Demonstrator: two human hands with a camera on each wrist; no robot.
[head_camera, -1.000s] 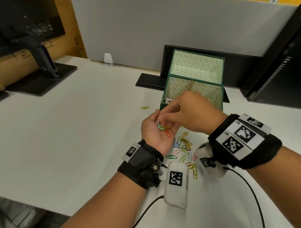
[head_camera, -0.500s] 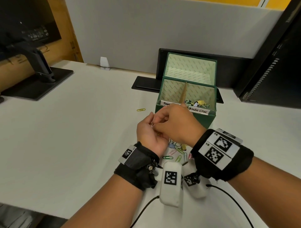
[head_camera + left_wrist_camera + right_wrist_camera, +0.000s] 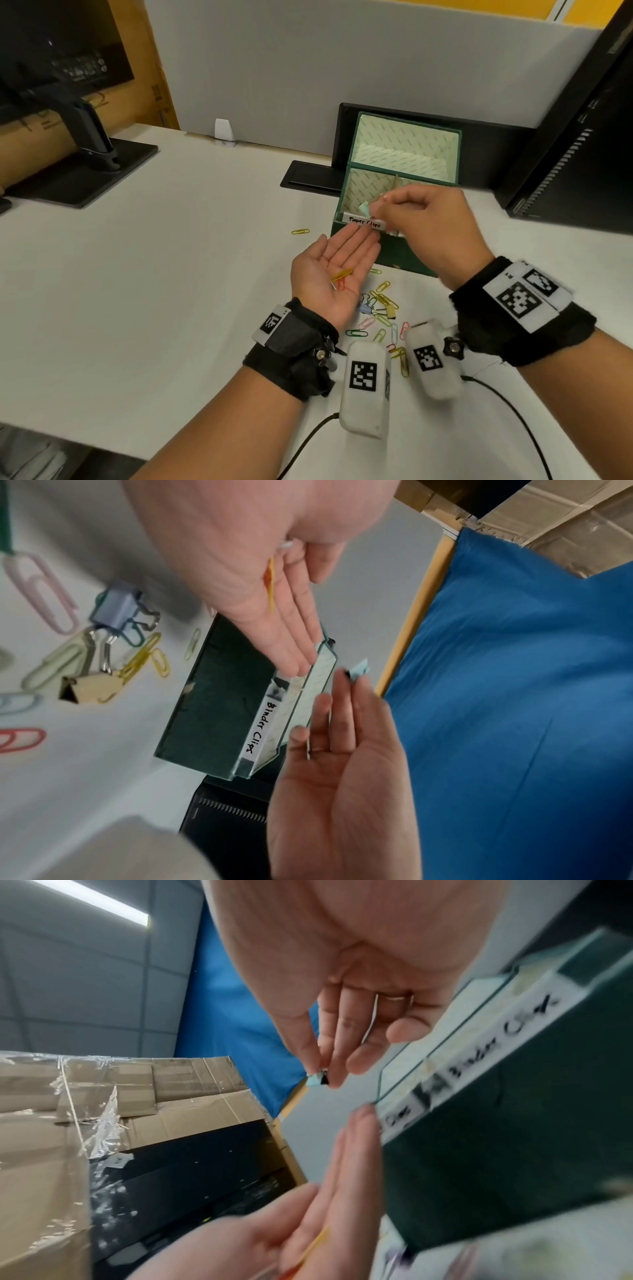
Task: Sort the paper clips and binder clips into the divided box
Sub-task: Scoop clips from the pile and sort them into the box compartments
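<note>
Centre frame, my right hand [image 3: 428, 222] pinches a light, stiff binder clip [image 3: 365, 208] by its body; left hand [image 3: 334, 277] lies flat, cradling slippery paper clips [image 3: 341, 278].

Green divided box [image 3: 404, 250]: lid open and upright, pale patterned lining, front labels "Paper Clips" and "Binder Clips". Light-blue binder clip [image 3: 365, 208] pinched in right hand [image 3: 431, 226], above the box's left compartment. Yellow paper clip [image 3: 341, 275] and red paper clip [image 3: 341, 284] lie on the flat left palm [image 3: 329, 274], just before the box. Loose pile of coloured clips [image 3: 382, 318] on the table before the box.
</note>
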